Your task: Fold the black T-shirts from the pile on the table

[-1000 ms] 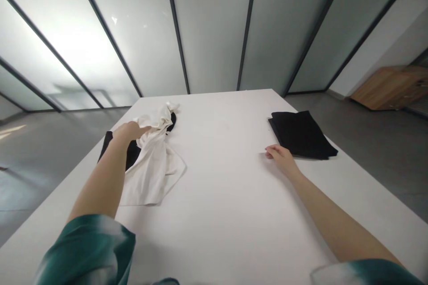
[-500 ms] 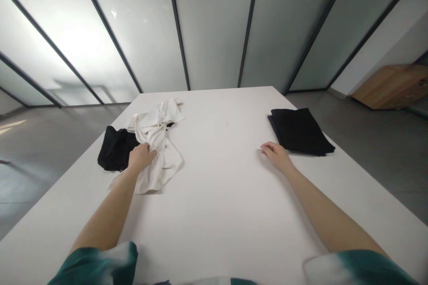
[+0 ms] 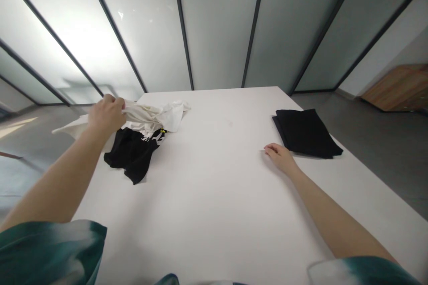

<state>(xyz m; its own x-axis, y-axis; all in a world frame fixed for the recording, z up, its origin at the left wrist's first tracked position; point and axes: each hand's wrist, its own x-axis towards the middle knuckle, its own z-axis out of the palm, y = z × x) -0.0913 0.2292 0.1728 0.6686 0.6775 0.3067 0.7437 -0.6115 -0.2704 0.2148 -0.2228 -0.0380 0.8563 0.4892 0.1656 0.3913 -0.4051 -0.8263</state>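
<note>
My left hand [image 3: 107,114] is closed on a crumpled white garment [image 3: 152,117] and holds it raised over the left edge of the white table [image 3: 214,196]. Part of the white cloth trails back onto the tabletop. Under it lies a crumpled black garment [image 3: 133,153] with a small yellow mark. My right hand [image 3: 280,156] rests on the table with its fingers loosely curled and nothing in them, just left of a folded black garment [image 3: 306,132].
Frosted glass panels with dark frames [image 3: 214,26] stand behind the table. A wooden cabinet [image 3: 397,88] sits on the grey floor at the far right. Grey floor lies on both sides of the table.
My left hand has gripped the white garment and pulled it up and to the left, uncovering the black garment beneath. My right hand has stayed where it was.
</note>
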